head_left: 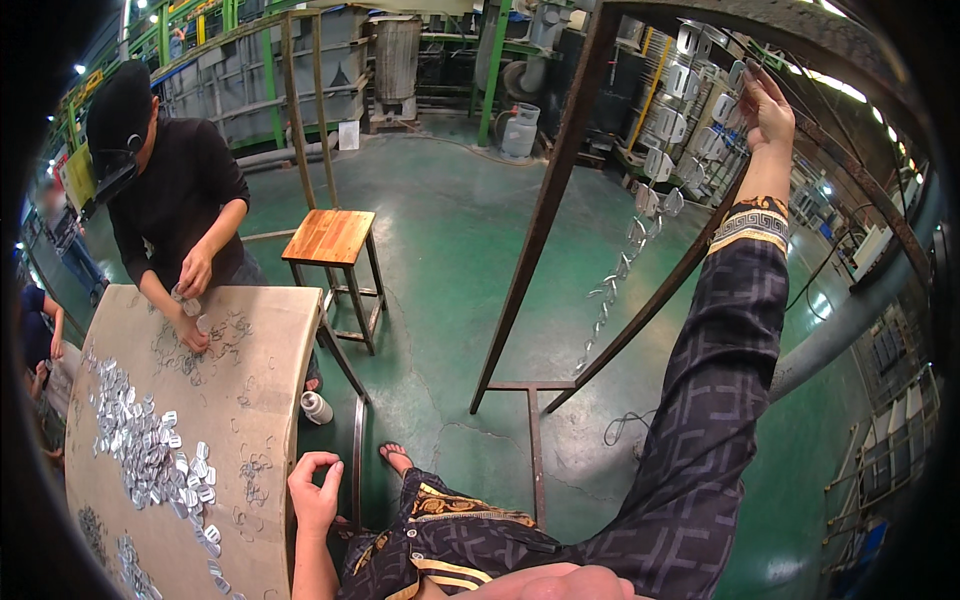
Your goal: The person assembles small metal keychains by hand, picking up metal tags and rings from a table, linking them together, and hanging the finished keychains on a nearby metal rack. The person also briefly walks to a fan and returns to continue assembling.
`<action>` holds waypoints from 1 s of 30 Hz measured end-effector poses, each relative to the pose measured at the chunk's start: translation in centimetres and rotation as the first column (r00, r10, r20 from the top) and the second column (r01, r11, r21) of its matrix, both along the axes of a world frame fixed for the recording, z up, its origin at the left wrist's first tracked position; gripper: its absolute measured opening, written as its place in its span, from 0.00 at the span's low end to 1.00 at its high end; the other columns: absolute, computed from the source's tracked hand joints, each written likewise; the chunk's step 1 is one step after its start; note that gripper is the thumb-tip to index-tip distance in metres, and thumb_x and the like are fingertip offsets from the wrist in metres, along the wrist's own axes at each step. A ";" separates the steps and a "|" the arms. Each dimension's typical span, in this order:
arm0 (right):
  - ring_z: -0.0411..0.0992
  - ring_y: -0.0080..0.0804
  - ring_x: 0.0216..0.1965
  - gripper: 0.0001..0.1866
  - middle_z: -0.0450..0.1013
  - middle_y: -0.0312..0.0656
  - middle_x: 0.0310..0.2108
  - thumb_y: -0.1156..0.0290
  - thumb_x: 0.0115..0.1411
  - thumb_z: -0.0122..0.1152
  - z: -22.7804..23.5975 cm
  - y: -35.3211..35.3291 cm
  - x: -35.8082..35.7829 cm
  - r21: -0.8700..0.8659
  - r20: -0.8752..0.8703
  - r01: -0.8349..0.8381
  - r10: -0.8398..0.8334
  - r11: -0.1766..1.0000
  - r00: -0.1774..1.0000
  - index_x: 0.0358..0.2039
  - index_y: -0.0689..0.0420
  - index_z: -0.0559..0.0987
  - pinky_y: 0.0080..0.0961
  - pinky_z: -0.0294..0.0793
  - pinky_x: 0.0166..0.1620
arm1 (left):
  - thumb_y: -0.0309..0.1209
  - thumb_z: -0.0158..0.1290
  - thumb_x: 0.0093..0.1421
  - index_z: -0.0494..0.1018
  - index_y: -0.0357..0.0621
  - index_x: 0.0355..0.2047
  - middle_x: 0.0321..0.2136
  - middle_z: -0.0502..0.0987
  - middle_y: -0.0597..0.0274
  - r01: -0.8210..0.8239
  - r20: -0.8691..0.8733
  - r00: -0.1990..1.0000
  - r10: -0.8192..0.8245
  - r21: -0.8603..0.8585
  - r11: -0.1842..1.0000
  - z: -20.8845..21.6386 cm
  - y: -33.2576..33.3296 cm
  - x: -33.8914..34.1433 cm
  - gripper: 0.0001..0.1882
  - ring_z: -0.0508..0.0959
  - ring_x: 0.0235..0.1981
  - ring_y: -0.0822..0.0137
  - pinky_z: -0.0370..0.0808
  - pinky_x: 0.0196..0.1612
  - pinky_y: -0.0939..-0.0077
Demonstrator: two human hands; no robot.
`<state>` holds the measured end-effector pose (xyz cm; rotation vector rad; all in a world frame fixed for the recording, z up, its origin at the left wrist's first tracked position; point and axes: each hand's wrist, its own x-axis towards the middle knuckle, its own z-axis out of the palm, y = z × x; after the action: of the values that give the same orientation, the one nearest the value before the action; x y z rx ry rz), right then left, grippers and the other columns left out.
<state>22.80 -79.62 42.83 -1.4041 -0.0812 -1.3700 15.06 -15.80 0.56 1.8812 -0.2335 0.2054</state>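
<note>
My right hand [770, 112] is raised high at the upper right, its fingers closed at a small silvery slotted metal plate [737, 76] by the top of a tall metal frame [545, 215]. Around and below it hang several similar slotted plates [670, 124], strung in columns. A linked string of thin metal pieces [612, 285] trails down toward the floor. Low by the table's right edge, my left hand [314, 488] is closed, thumb against curled forefinger; whatever it may hold is hidden. Beside it, the tan-covered table [275, 400] bears a heap of loose slotted plates [150, 440].
Across the table, a person [175, 190] in a dark top and cap handles plates above scattered wire hooks [215, 345]. A wooden-topped stool [330, 237] stands beyond the table. On the green floor are a white canister [316, 407] and a grey gas cylinder [520, 132].
</note>
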 end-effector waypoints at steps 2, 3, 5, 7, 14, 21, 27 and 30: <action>0.70 0.17 0.26 0.11 0.78 0.32 0.30 0.75 0.51 0.69 0.0 0.1 0.8 0.016 -0.023 -0.013 0.013 1.000 1.000 0.38 0.54 0.83 0.18 0.68 0.28 | 0.20 0.56 0.51 0.74 0.34 0.28 0.28 0.77 0.57 -0.017 -0.004 1.000 0.017 0.007 1.000 -0.1 0.1 -0.3 0.03 0.77 0.32 0.66 0.72 0.39 0.75; 0.70 0.18 0.26 0.12 0.78 0.31 0.30 0.75 0.52 0.69 -0.5 0.4 1.9 0.001 -0.046 -0.032 0.032 0.999 0.998 0.38 0.54 0.83 0.19 0.68 0.29 | 0.20 0.56 0.51 0.75 0.34 0.28 0.28 0.77 0.57 -0.039 -0.009 0.999 0.039 0.015 0.999 -0.1 0.3 -0.6 0.03 0.77 0.32 0.66 0.72 0.39 0.75; 0.70 0.18 0.26 0.12 0.78 0.31 0.30 0.74 0.52 0.69 -0.3 0.9 1.7 0.005 -0.063 -0.044 0.045 0.999 0.997 0.39 0.53 0.83 0.20 0.68 0.29 | 0.20 0.56 0.51 0.75 0.34 0.28 0.28 0.77 0.57 -0.039 -0.018 0.999 0.039 0.012 0.999 -0.2 0.1 -0.6 0.03 0.77 0.32 0.66 0.72 0.39 0.75; 0.70 0.18 0.27 0.12 0.78 0.31 0.31 0.75 0.52 0.69 0.8 0.9 -0.4 -0.017 -0.088 0.008 -0.009 1.000 0.996 0.39 0.54 0.83 0.20 0.68 0.29 | 0.20 0.56 0.51 0.75 0.34 0.28 0.28 0.77 0.57 0.005 -0.027 1.000 -0.006 -0.016 1.000 -0.8 -0.4 -0.2 0.03 0.77 0.32 0.66 0.72 0.39 0.75; 0.73 0.19 0.28 0.13 0.79 0.37 0.34 0.78 0.53 0.67 -0.9 -0.1 1.7 -0.012 -0.013 -0.051 0.051 0.999 0.999 0.41 0.57 0.82 0.16 0.69 0.29 | 0.20 0.56 0.51 0.75 0.34 0.28 0.28 0.77 0.58 -0.001 -0.044 0.999 0.002 0.021 1.000 -0.7 -0.6 -1.2 0.03 0.77 0.32 0.67 0.72 0.39 0.76; 0.70 0.19 0.25 0.14 0.78 0.35 0.36 0.76 0.55 0.65 0.0 -2.8 1.1 -0.042 -0.029 -0.076 0.075 0.996 0.997 0.44 0.58 0.80 0.15 0.68 0.28 | 0.22 0.58 0.51 0.76 0.35 0.29 0.28 0.77 0.58 0.030 -0.093 0.995 -0.028 0.025 0.999 -0.6 -0.9 -1.9 0.04 0.78 0.30 0.68 0.74 0.37 0.77; 0.72 0.21 0.33 0.21 0.77 0.38 0.41 0.68 0.59 0.63 -5.9 -0.4 0.1 0.012 0.083 -0.049 0.047 0.999 0.995 0.53 0.54 0.74 0.18 0.72 0.37 | 0.22 0.58 0.51 0.76 0.35 0.29 0.28 0.77 0.58 -0.022 -0.136 0.990 0.025 0.021 1.000 -1.7 -0.3 -3.1 0.05 0.78 0.30 0.68 0.74 0.36 0.77; 0.72 0.21 0.34 0.20 0.77 0.37 0.42 0.65 0.61 0.60 -14.0 -2.9 -2.3 0.077 -0.006 -0.066 0.067 0.995 0.998 0.53 0.53 0.73 0.18 0.71 0.36 | 0.22 0.58 0.52 0.76 0.35 0.29 0.28 0.77 0.59 -0.033 -0.171 0.985 0.031 -0.012 0.999 -2.7 0.5 -3.5 0.05 0.78 0.30 0.69 0.74 0.36 0.77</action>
<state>20.51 -82.52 28.79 -1.3317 -0.0682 -1.2986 11.53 -15.27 -2.15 1.8768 -0.0846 0.0670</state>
